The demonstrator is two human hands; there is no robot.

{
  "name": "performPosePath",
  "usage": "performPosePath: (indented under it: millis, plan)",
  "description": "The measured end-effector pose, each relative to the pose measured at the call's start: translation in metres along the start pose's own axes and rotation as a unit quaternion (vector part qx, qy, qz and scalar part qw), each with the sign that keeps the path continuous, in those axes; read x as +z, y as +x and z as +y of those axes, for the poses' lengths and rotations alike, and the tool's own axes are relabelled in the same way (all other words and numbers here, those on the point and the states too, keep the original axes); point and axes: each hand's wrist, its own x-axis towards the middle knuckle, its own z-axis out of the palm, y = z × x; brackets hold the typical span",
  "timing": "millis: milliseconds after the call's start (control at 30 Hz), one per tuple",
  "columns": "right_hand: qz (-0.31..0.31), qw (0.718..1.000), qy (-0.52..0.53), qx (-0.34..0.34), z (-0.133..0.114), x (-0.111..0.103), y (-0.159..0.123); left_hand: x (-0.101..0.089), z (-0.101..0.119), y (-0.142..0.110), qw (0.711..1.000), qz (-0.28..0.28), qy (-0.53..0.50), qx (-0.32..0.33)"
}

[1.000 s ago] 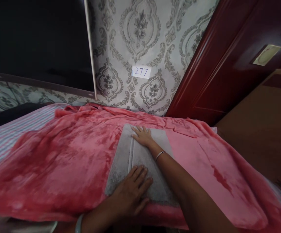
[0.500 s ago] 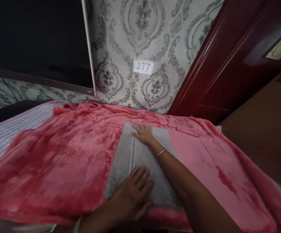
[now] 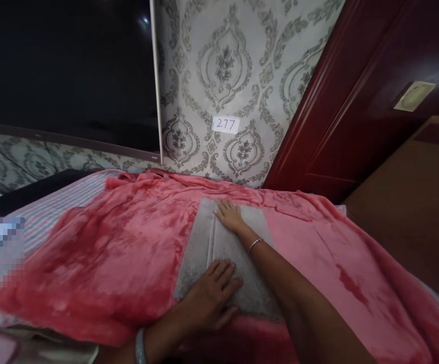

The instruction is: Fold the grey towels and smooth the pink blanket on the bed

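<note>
A flat grey plush cloth (image 3: 194, 255) with a raised seam down its length lies on a pink-red fleece blanket (image 3: 136, 263). My left hand (image 3: 215, 293) rests palm down on the near part of the cloth, fingers spread, to the right of the seam's near end. Farther away, my right hand (image 3: 229, 215) presses flat on the cloth's far part, its fingertips close to the seam. Neither hand grips anything. The right forearm covers much of the cloth's right side.
Beyond the blanket is a patterned wall with a paper marked 277 (image 3: 226, 124). A large black screen (image 3: 63, 76) stands at left, a dark red door (image 3: 341, 116) at right. Striped bedding (image 3: 68, 194) shows at the left, and a brown panel (image 3: 405, 212) at the right.
The camera view has tilted and shifted slightly, showing more of the left side. Both hands stay flat at nearly the same places on the grey cloth, which looks unchanged.
</note>
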Motion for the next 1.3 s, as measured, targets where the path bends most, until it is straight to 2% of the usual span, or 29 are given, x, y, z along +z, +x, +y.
performPosePath:
  millis: [100,233,333,600,767,1033,1300]
  plan:
    - [-0.002,1.000,-0.019,-0.002,0.005,-0.002,-0.023,-0.001,0.000,0.000,1.000,0.004,0.006,0.001]
    - [-0.027,0.999,-0.027,0.004,0.019,0.000,-0.055,0.002,-0.002,-0.002,0.999,0.041,-0.007,0.010]
    - [-0.017,1.000,-0.020,0.016,0.025,0.003,-0.065,0.004,-0.002,-0.002,0.999,0.048,-0.003,0.011]
    - [-0.030,0.999,-0.020,0.041,0.029,0.002,-0.037,0.002,0.001,0.000,1.000,0.026,0.007,0.004]
    - [-0.034,0.999,-0.014,0.039,0.034,0.002,-0.025,0.001,0.001,-0.001,1.000,0.031,-0.002,0.005]
    - [-0.026,0.999,-0.012,0.039,0.036,0.002,-0.016,0.004,-0.001,0.000,1.000,0.024,-0.008,0.005]
    - [-0.019,0.999,0.003,0.040,0.036,0.003,-0.018,-0.002,0.001,0.001,0.999,0.028,-0.015,0.007]
